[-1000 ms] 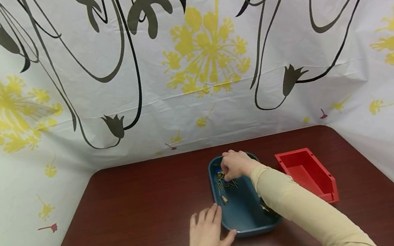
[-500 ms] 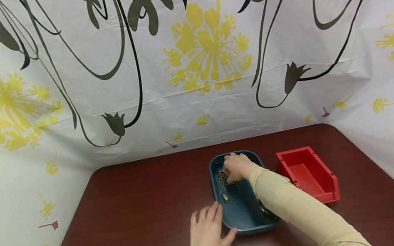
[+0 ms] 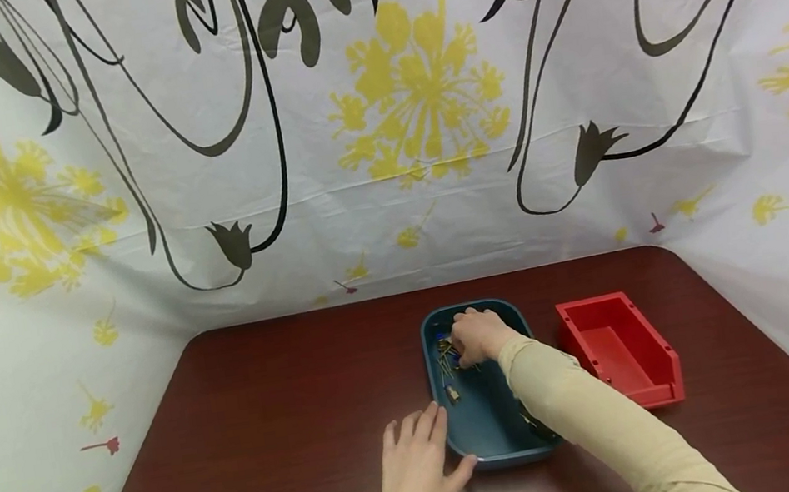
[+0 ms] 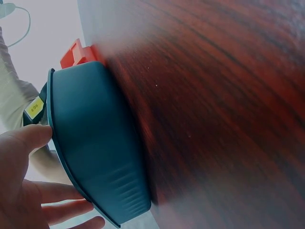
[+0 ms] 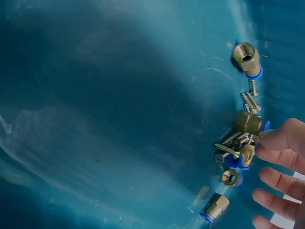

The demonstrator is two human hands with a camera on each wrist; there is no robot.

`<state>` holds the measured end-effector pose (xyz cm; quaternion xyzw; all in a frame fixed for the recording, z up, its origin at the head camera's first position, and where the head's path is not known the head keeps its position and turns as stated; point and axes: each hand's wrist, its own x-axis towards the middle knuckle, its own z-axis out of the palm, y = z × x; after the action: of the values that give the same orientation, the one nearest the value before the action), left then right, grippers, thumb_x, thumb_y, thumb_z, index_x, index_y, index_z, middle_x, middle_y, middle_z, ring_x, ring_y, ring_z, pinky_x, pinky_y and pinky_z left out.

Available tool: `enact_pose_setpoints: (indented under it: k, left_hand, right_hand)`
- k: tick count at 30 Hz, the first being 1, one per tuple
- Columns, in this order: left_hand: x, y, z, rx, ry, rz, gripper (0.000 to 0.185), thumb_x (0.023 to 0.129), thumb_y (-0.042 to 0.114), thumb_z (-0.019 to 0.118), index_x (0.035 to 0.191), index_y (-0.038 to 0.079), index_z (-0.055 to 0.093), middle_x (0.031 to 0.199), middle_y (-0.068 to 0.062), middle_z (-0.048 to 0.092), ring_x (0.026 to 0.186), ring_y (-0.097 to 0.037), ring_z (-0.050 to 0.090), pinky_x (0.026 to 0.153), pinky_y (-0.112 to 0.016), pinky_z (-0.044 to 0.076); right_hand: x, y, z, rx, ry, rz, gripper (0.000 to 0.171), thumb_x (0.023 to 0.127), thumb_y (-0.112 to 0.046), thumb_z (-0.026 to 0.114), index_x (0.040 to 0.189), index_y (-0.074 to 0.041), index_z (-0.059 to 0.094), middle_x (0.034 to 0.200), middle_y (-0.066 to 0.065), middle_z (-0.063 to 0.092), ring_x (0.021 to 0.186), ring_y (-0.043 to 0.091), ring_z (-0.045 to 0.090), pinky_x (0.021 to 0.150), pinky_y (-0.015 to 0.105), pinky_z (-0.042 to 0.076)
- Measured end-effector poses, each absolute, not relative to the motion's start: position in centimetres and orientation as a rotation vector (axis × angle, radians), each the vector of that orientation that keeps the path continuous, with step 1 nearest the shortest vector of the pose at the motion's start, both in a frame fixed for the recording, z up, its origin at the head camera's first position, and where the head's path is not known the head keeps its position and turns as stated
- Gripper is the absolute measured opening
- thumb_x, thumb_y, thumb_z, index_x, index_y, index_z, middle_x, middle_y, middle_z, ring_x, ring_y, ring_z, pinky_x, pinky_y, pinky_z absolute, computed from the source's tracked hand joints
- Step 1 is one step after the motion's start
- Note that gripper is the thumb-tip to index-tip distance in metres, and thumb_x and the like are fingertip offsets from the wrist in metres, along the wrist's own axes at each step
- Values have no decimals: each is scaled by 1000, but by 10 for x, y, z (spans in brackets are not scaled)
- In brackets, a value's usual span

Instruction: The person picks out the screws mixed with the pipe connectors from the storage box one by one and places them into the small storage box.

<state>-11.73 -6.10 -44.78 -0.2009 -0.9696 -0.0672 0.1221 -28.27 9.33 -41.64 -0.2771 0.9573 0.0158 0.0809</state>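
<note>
A dark teal plastic tray [image 3: 493, 438] stands on the table, holding brass fittings with blue rings and several screws along its left wall. My right hand [image 3: 479, 337] reaches into this pile. In the right wrist view, its thumb and index finger [image 5: 274, 155] come together at a brass fitting [image 5: 247, 153] and some screws [image 5: 228, 149]; I cannot tell whether they pinch one. Another fitting [image 5: 247, 59] lies apart, and one more fitting [image 5: 216, 208] sits at the opposite end. My left hand [image 3: 414, 470] rests on the tray's near left corner, fingers extended, thumb [image 4: 38, 136] on the rim.
To the right of the tray is a red open-fronted bin [image 3: 621, 349]. Small dark pieces [image 3: 536, 423] show at the tray's right wall, partly behind the right sleeve. A patterned white cloth [image 3: 321, 155] hangs behind the brown table [image 3: 299, 427].
The right hand stays over the pile with only slight finger shifts. The left hand keeps its place on the tray. The head view has shifted slightly.
</note>
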Motion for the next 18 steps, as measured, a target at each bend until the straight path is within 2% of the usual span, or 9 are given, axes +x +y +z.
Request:
enact_pose_setpoints:
  k: [18]
  left_hand:
    - [-117,-62,-449,-583,-2823,-210,65,78,57,52,121,9,54,121,-5,50,103,-22,45,83,-52,32]
  right_hand:
    - [-288,96,-433,-751,2890,112,25,68,-29,75,57,-20,54,77,-2,46,74,19,42,65,37,39]
